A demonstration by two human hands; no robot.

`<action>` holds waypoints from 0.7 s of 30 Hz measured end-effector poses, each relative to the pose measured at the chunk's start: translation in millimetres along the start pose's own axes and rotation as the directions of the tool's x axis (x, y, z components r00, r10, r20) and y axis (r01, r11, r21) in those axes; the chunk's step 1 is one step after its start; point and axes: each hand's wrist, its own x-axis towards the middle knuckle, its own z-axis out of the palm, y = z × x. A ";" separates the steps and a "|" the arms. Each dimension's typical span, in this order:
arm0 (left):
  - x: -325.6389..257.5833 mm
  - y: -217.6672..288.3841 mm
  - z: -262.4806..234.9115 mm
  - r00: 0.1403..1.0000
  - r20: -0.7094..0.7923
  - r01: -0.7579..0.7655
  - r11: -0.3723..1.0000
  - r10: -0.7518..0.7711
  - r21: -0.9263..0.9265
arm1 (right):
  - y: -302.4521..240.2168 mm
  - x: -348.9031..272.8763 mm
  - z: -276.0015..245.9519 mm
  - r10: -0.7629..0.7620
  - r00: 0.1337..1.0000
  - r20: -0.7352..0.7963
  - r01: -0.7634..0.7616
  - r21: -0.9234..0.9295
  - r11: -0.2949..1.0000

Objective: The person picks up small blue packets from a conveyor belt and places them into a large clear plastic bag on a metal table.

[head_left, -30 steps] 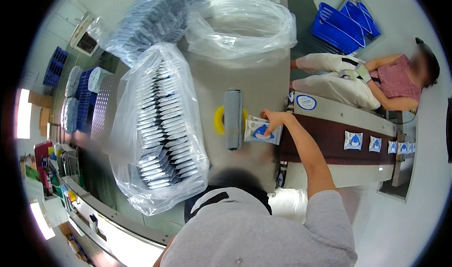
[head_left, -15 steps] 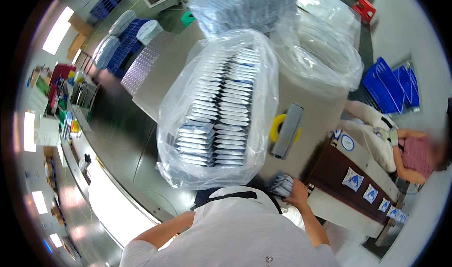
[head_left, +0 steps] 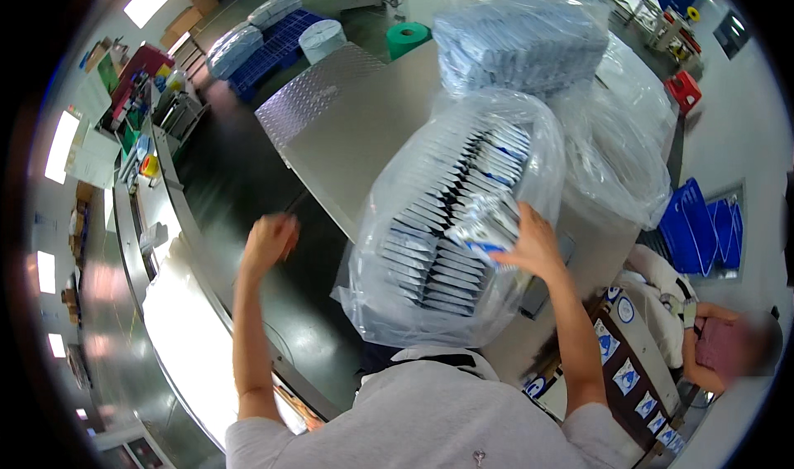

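Note:
My right hand (head_left: 536, 241) grips a small bundle of white and blue sachets (head_left: 484, 219) over a large clear plastic bag (head_left: 376, 324). Inside the bag stand two long rows of flat sachets (head_left: 451, 283), packed on edge; the held bundle covers part of the right row. To the left of the bag, my left hand (head_left: 271, 241) is raised above the floor, fingers curled in and a little blurred, with nothing visible in them. A grey box-shaped piece (head_left: 550, 283) on the table lies partly behind my right forearm.
The metal table (head_left: 339, 150) carries another filled bag (head_left: 521, 47) at its far end and loose clear bags (head_left: 616, 167) at right. A dark conveyor (head_left: 608, 394) with spaced sachets runs at lower right, a co-worker (head_left: 715, 341) beside it. A bright white surface (head_left: 178, 328) lies left.
My right hand has moved from beside the conveyor up over the bag with a bundle of sachets. My left hand has risen into view on the left. The whole view has shifted.

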 end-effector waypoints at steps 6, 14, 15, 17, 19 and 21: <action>47.2 83.7 103.2 0.951 -0.130 -0.265 0.956 0.281 0.126 | -72.9 105.7 100.8 -0.123 0.988 0.092 0.148 -0.361 0.921; 34.0 77.7 58.5 0.875 -0.399 -0.438 0.799 0.274 -0.411 | -98.2 82.0 180.2 -0.216 0.976 0.012 0.210 -0.293 0.933; 30.5 80.2 57.3 0.881 -0.377 -0.438 0.793 0.285 -0.424 | -97.6 79.3 178.2 -0.230 0.973 0.006 0.223 -0.269 0.937; 23.1 86.3 55.2 0.885 -0.337 -0.448 0.784 0.320 -0.430 | -98.6 79.8 175.6 -0.195 0.981 -0.003 0.187 -0.268 0.945; 15.9 94.0 54.6 0.828 -0.408 -0.531 0.770 0.385 -0.352 | -91.8 77.0 173.2 -0.270 0.962 -0.035 0.251 -0.265 0.931; 0.2 103.0 47.1 0.792 -0.449 -0.562 0.780 0.414 -0.273 | -80.7 62.0 161.8 -0.233 0.969 -0.088 0.198 -0.294 0.935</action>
